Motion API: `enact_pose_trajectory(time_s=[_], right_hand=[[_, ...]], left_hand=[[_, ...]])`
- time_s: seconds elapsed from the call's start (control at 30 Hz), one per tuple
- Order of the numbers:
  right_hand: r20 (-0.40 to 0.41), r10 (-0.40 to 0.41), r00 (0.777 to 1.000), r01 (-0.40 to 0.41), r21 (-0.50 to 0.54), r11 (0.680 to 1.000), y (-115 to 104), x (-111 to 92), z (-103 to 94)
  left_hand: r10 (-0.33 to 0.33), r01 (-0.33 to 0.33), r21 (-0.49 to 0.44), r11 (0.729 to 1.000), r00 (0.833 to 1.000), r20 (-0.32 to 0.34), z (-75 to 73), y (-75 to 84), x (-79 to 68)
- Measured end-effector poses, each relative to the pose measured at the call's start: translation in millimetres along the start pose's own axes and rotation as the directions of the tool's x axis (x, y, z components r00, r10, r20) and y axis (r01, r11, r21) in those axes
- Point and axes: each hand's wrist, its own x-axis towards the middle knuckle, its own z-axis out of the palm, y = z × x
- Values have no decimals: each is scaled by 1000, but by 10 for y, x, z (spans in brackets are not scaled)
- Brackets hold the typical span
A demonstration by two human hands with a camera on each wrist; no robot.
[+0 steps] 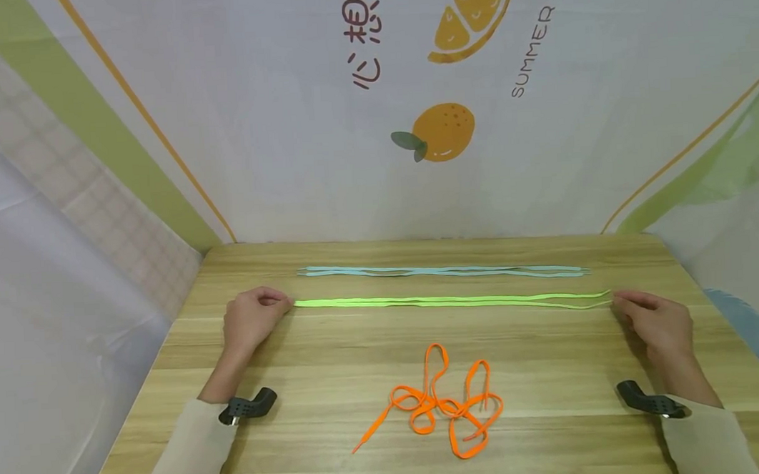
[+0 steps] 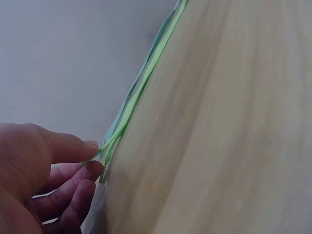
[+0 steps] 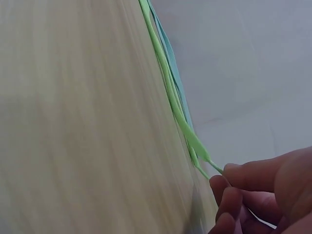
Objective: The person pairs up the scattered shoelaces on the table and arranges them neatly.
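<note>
A yellow-green shoelace lies doubled in two near-parallel strands across the table. Its left end is pinched between thumb and fingers of my left hand. At the other end my right hand pinches a thin tip of the lace; in the right wrist view, thumb and forefinger meet on that tip, and a second tip runs down beside the fingers. Behind it, a light blue shoelace is laid out in two strands. Closer to me, an orange shoelace sits in loose loops.
The wooden table ends at a white printed cloth hanging behind it. More cloth drapes along the left side and the right. Each wrist wears a black camera mount.
</note>
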Motion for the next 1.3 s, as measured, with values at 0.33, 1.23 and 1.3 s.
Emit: enact_pose_trajectory(time_s=[0.33, 1.23, 1.3], right_hand=[[-15, 25, 1000, -25, 3, 1000, 6, 2, -48], [465, -376, 802, 536, -282, 795, -689, -714, 285], [522, -441, 730, 624, -248, 741, -726, -808, 373]], left_hand=[[-19, 18, -7, 1000, 999, -34, -134, -116, 26], [147, -142, -96, 985, 988, 52, -60, 512, -240], [175, -165, -112, 980, 981, 85, -18, 595, -303]])
